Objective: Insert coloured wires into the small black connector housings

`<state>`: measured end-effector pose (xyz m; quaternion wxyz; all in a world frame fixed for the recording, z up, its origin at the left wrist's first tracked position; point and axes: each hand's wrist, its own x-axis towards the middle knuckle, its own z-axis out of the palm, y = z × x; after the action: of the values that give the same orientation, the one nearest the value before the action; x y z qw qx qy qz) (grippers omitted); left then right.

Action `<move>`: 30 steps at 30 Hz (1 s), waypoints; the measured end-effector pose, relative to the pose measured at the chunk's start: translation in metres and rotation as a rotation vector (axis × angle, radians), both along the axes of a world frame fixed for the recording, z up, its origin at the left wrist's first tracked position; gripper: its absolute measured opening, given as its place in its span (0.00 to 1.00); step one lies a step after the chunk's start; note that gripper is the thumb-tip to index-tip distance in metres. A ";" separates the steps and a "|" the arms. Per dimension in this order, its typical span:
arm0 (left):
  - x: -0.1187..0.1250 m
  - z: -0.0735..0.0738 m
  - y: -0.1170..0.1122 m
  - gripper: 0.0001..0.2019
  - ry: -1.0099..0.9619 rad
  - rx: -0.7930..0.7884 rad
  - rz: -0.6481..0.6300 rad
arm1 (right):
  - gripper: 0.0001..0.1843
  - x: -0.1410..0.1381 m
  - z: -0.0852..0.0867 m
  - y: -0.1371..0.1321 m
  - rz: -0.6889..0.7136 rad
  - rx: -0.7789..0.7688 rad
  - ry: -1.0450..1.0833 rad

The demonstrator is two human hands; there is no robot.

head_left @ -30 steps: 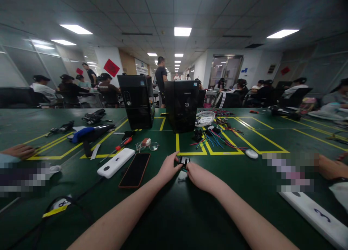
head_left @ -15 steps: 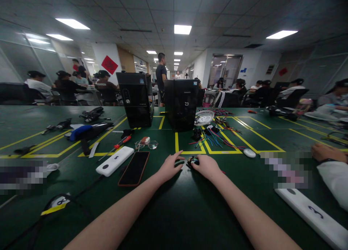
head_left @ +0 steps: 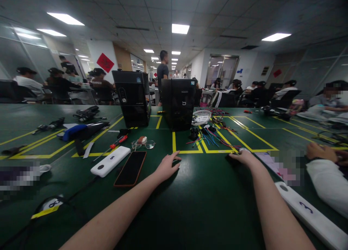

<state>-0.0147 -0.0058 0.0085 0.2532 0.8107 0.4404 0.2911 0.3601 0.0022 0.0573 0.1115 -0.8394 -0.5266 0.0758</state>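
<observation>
My left hand (head_left: 167, 166) lies palm down on the green table (head_left: 201, 199), fingers spread, holding nothing. A dark phone (head_left: 132, 168) lies just to its left. My right hand (head_left: 243, 157) rests further right by the yellow floor-tape line, fingers curled over a small dark part (head_left: 230, 159) that is mostly hidden. A small white rounded object (head_left: 243, 149) peeks out just behind that hand. Coloured wires (head_left: 212, 139) lie beyond, between my hands.
Two black computer towers (head_left: 133, 97) (head_left: 178, 103) stand at the table's middle. A white power bank (head_left: 110, 162), glasses (head_left: 143, 144), a red screwdriver (head_left: 119, 140) and a white basket (head_left: 201, 116) lie about. A white strip marked 3 (head_left: 307, 210) and a co-worker's hand (head_left: 318, 152) are at right.
My right hand left my left hand and slid right with the small dark part. My left hand opened and laid flat on the table.
</observation>
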 end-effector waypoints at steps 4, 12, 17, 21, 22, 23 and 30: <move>0.000 0.001 -0.001 0.27 0.007 0.000 0.003 | 0.20 0.008 0.009 -0.002 -0.026 0.043 0.048; -0.001 0.001 0.000 0.25 0.013 0.021 -0.001 | 0.12 0.004 0.011 -0.008 0.119 -0.034 0.069; -0.001 -0.001 0.001 0.24 0.016 0.030 -0.005 | 0.15 -0.001 0.017 -0.012 0.187 -0.059 0.114; -0.002 -0.001 0.002 0.23 0.022 0.039 -0.010 | 0.15 0.001 0.012 -0.008 0.248 -0.050 0.133; -0.002 -0.001 0.002 0.23 0.022 0.039 -0.011 | 0.15 0.002 0.011 -0.007 0.254 -0.047 0.135; -0.002 -0.001 0.001 0.23 0.021 0.039 -0.013 | 0.15 0.002 0.009 -0.006 0.258 -0.044 0.136; -0.001 0.000 0.000 0.23 0.013 0.043 -0.004 | 0.15 -0.004 0.013 -0.008 0.236 -0.087 0.143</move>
<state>-0.0154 -0.0058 0.0087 0.2334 0.8189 0.4338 0.2945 0.3564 -0.0059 0.0707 0.1026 -0.7681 -0.6085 0.1710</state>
